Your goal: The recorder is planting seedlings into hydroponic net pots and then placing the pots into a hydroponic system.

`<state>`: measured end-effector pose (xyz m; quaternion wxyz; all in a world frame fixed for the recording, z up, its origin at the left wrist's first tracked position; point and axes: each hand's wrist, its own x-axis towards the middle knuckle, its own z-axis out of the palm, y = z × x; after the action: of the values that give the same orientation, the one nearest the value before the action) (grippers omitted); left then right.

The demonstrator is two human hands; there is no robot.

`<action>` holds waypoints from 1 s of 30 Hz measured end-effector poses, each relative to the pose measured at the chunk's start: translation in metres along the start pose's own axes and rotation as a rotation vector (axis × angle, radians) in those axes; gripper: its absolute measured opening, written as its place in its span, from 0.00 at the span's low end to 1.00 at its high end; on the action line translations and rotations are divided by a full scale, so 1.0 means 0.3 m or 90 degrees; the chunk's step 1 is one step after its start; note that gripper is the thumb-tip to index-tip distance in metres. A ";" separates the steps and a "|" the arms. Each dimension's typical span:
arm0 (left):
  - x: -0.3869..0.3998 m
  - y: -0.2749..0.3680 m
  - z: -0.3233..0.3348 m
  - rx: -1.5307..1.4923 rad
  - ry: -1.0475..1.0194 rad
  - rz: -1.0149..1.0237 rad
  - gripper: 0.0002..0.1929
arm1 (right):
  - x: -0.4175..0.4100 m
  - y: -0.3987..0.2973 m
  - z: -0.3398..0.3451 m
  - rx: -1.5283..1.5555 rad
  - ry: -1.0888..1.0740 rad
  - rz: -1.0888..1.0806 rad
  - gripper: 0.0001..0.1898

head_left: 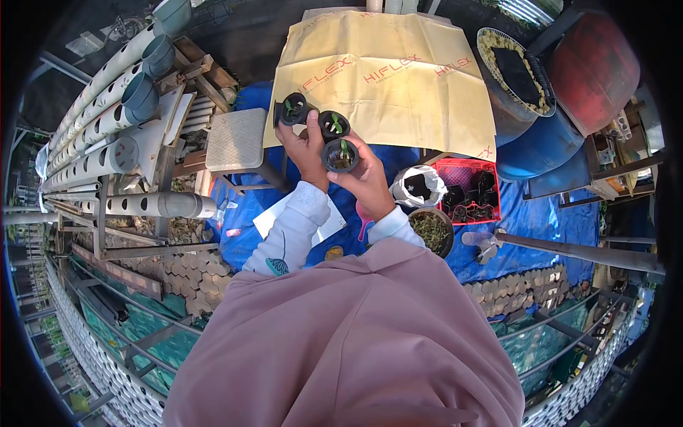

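Observation:
Three small black net pots, each with a green seedling, are held up in front of me, over the near left edge of a table covered with a yellowish printed sheet [384, 107]. My left hand [305, 152] grips the left pot [293, 109]; its fingers also reach the upper middle pot [334, 126]. Around the lowest pot [340, 156], nearest to me, my right hand [368, 179] has its thumb and fingers closed. The pots sit close together, and the fingers behind them are partly hidden.
Below lies a blue tarpaulin [517, 240] with a red crate [499, 205] of black pots, a white bag [400, 187], a round planter [451, 235] and a white board [331, 227]. A stool [235, 140] and white pipes with holes [93, 171] stand left, blue barrels [544, 149] right.

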<state>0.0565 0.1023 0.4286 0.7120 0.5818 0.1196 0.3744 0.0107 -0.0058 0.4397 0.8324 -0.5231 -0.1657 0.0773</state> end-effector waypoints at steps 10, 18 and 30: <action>0.064 0.100 -0.222 0.192 -0.122 0.137 0.25 | 0.098 0.016 0.104 0.067 -0.121 0.067 0.27; 0.007 0.216 -0.403 0.367 -0.051 0.171 0.29 | 0.131 -0.019 0.165 -0.055 -0.277 0.064 0.29; -0.235 0.250 -0.554 0.412 0.229 0.175 0.29 | 0.028 0.050 0.281 -0.078 -0.483 0.151 0.30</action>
<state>-0.1226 0.1808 0.4299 0.4030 0.7117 0.2754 0.5052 -0.0110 0.0747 0.4614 0.6648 -0.5216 -0.4042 0.3502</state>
